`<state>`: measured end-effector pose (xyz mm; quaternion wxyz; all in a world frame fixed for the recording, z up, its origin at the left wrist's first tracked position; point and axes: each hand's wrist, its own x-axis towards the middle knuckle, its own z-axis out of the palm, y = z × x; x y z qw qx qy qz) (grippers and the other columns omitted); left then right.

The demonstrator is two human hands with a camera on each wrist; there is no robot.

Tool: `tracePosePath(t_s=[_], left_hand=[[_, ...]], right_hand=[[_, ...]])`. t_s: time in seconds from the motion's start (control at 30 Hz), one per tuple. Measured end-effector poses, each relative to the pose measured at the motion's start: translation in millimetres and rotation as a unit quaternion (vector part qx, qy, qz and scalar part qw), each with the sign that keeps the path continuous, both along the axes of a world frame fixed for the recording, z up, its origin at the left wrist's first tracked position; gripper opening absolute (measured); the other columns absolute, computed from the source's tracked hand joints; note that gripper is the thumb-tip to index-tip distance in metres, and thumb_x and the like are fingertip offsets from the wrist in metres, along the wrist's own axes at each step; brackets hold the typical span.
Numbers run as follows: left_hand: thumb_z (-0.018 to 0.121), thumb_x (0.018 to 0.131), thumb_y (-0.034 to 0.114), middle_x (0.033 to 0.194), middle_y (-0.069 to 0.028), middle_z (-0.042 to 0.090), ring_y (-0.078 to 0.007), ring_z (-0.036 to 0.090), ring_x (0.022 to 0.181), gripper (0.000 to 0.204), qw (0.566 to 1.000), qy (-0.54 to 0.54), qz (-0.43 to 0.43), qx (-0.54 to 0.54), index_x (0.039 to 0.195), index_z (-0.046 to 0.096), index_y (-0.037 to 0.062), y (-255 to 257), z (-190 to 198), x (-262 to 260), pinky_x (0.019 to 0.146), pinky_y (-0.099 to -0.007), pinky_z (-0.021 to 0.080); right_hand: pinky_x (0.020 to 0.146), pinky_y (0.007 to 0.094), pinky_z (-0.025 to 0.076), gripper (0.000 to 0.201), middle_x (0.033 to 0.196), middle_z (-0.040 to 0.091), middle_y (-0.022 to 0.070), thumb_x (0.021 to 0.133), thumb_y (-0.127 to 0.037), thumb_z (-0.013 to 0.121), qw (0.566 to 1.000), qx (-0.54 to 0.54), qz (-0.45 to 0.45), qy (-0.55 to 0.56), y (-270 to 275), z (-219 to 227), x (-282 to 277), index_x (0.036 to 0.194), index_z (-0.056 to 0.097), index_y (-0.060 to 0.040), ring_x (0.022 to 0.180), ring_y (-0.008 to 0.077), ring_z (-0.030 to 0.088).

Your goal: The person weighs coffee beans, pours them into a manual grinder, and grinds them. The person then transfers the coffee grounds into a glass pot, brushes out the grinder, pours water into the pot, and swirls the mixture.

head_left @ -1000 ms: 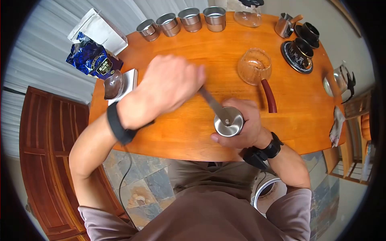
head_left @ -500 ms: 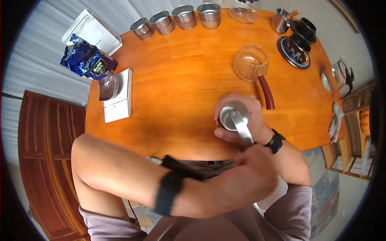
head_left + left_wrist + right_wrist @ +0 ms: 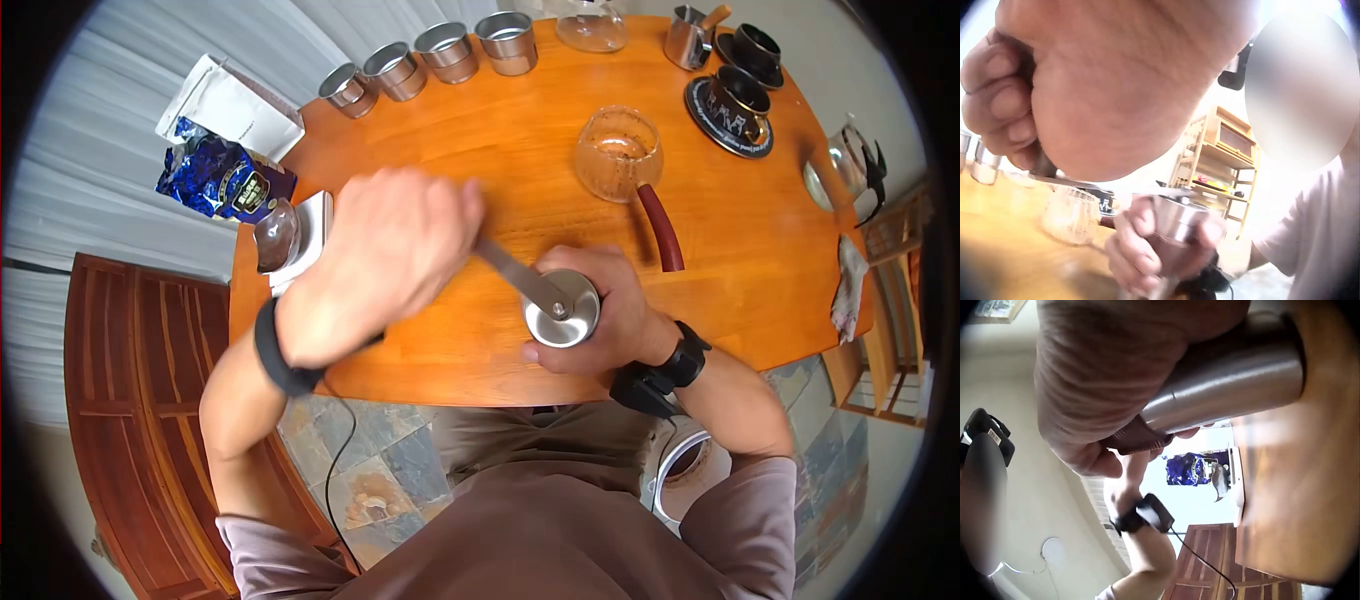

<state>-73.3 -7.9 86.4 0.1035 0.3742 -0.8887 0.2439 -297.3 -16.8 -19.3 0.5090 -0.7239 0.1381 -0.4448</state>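
Observation:
My right hand point(image 3: 605, 310) grips a hand coffee grinder point(image 3: 560, 320), a steel cylinder with a brown band around it. Its base stands at the table surface in the right wrist view. From the grinder's top a flat metal crank point(image 3: 515, 272) reaches out to the left. The fingers of my left hand point(image 3: 395, 255) curl round the knob point(image 3: 1042, 165) at the crank's outer end, and the palm hides most of it. Beyond the grinder is a glass pot point(image 3: 618, 155) with a dark red handle and brown specks inside.
On the table's left stand a white scale point(image 3: 315, 235) with a small glass dish point(image 3: 277, 238), a blue foil bag point(image 3: 215, 175) and a white pouch point(image 3: 235, 105). Several metal cups point(image 3: 445, 50) line the back. Dark cups on saucers point(image 3: 735, 110) and a glass carafe point(image 3: 840, 175) are at right.
My left hand has swung the crank from the near right side, close to my body, round to the far left. The right hand still holds the grinder in about the same spot.

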Motion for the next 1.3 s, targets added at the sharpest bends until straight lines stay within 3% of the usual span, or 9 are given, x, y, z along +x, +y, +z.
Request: tracePosePath(t_s=[0.2, 0.33, 0.53, 0.6, 0.67, 0.73, 0.9, 1.17, 1.3], left_hand=[[0.067, 0.080, 0.013, 0.075, -0.0117, 0.069, -0.0346, 0.070, 0.075, 0.009, 0.966, -0.061, 0.033, 0.249, 0.084, 0.067, 0.0058, -59.2, 18.1, -101.7, 0.055, -0.0425, 0.054], [0.069, 0.073, 0.014, 0.070, -0.0101, 0.067, -0.0268, 0.067, 0.069, 0.006, 0.949, 0.086, -0.283, 0.107, 0.074, 0.067, 0.0080, -19.4, 5.6, -131.2, 0.053, -0.0397, 0.046], [0.063, 0.075, 0.020, 0.068, -0.0044, 0.062, -0.0188, 0.056, 0.058, 0.011, 0.993, -0.020, 0.042, 0.110, 0.069, 0.064, 0.0110, 67.4, -8.4, -160.4, 0.054, -0.0352, 0.038], [0.060, 0.079, 0.022, 0.066, -0.0031, 0.059, -0.0204, 0.054, 0.056, 0.018, 0.993, -0.025, -0.089, 0.071, 0.068, 0.062, 0.0083, 75.9, -8.5, -136.0, 0.052, -0.0356, 0.037], [0.060, 0.080, 0.024, 0.065, -0.0032, 0.058, -0.0206, 0.053, 0.054, 0.021, 0.987, -0.106, -0.051, 0.107, 0.068, 0.061, 0.0065, 83.7, -2.1, -122.0, 0.049, -0.0347, 0.035], [0.061, 0.078, 0.024, 0.065, -0.0027, 0.056, -0.0194, 0.052, 0.054, 0.019, 0.991, -0.109, -0.059, -0.044, 0.066, 0.059, 0.0088, 93.6, 4.4, -89.3, 0.046, -0.0345, 0.033], [0.060, 0.092, 0.034, 0.060, -0.0043, 0.055, -0.0182, 0.056, 0.052, 0.038, 0.986, 0.031, 0.029, 0.161, 0.062, 0.054, 0.0108, 107.7, -13.7, -47.8, 0.042, -0.0350, 0.035], [0.052, 0.101, 0.030, 0.065, -0.0091, 0.067, -0.0311, 0.066, 0.057, 0.041, 0.970, 0.009, 0.143, 0.197, 0.071, 0.065, 0.0066, 4.5, 2.4, -1.9, 0.050, -0.0440, 0.050], [0.066, 0.086, 0.024, 0.081, -0.0114, 0.074, -0.0332, 0.073, 0.080, 0.019, 0.973, -0.005, 0.078, 0.218, 0.084, 0.075, 0.0080, -53.3, 8.0, -48.4, 0.057, -0.0472, 0.055]], right_hand=[[0.068, 0.0311, 0.054, 0.029, 0.082, 0.071, 0.0062, 0.068, -0.011, 0.085, 0.998, 0.012, 0.049, 0.043, -1.5, 0.5, -6.0, 0.092, 0.069, -0.0058, 0.075, 0.0188, 0.070], [0.063, 0.0285, 0.052, 0.013, 0.080, 0.067, 0.0014, 0.084, -0.012, 0.077, 0.972, 0.089, 0.201, 0.085, -0.7, -24.1, 3.2, 0.093, 0.069, -0.0064, 0.069, 0.0181, 0.065], [0.072, 0.0342, 0.054, 0.035, 0.091, 0.066, 0.0106, 0.080, -0.020, 0.083, 0.982, 0.155, 0.104, 0.003, -8.1, -14.9, -3.6, 0.100, 0.061, -0.0015, 0.081, 0.0222, 0.066], [0.075, 0.0361, 0.055, 0.042, 0.094, 0.066, 0.0137, 0.079, -0.022, 0.084, 0.981, 0.180, 0.069, -0.022, -9.6, -10.6, -6.6, 0.103, 0.059, 0.0002, 0.085, 0.0236, 0.067], [0.077, 0.0371, 0.055, 0.045, 0.096, 0.066, 0.0152, 0.078, -0.023, 0.085, 0.979, 0.192, 0.057, -0.031, -7.8, -6.3, -4.5, 0.104, 0.057, 0.0010, 0.087, 0.0243, 0.067], [0.066, 0.0288, 0.051, 0.043, 0.087, 0.063, 0.0100, 0.074, -0.017, 0.088, 0.989, 0.142, -0.018, -0.049, -5.6, -4.1, 0.5, 0.100, 0.059, -0.0004, 0.076, 0.0179, 0.063], [0.067, 0.0284, 0.050, 0.043, 0.087, 0.063, 0.0098, 0.075, -0.020, 0.087, 0.991, 0.126, -0.027, -0.035, -3.5, -8.6, 1.3, 0.100, 0.058, 0.0000, 0.076, 0.0180, 0.063], [0.065, 0.0283, 0.051, 0.036, 0.078, 0.066, 0.0070, 0.069, -0.016, 0.079, 0.996, 0.076, -0.027, 0.021, -3.3, -2.0, -1.4, 0.096, 0.062, 0.0026, 0.068, 0.0161, 0.064], [0.064, 0.0292, 0.053, 0.033, 0.076, 0.066, 0.0078, 0.070, -0.012, 0.079, 0.992, 0.123, -0.014, 0.014, 0.6, -1.1, -1.9, 0.095, 0.062, 0.0019, 0.070, 0.0167, 0.066]])
